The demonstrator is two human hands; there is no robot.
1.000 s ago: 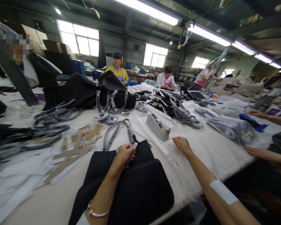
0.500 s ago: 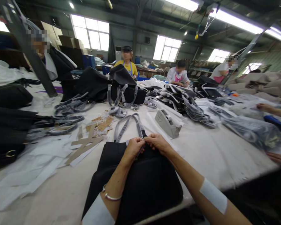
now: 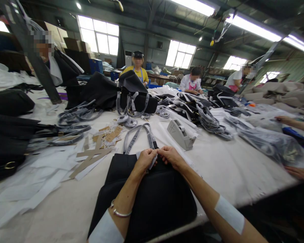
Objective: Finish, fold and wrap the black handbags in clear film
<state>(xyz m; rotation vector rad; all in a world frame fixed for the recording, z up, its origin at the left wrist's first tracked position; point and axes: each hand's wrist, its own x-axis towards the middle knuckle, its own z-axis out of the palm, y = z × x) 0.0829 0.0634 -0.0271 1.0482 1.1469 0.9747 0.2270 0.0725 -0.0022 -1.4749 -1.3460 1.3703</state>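
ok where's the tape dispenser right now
The tape dispenser stands on the table, just right of centre in the head view, beyond the right hand and right of the black bag's grey handles.

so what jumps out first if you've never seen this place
Front and centre, the left hand and right hand pinch together at the top edge of a black bag lying on the white table. Just beyond sit a grey tape dispenser and heaps of wrapped straps.

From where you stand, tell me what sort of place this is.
Probably a handbag factory floor: black bags with wrapped straps heaped on a long table, a tape dispenser, several people working under strip lights.
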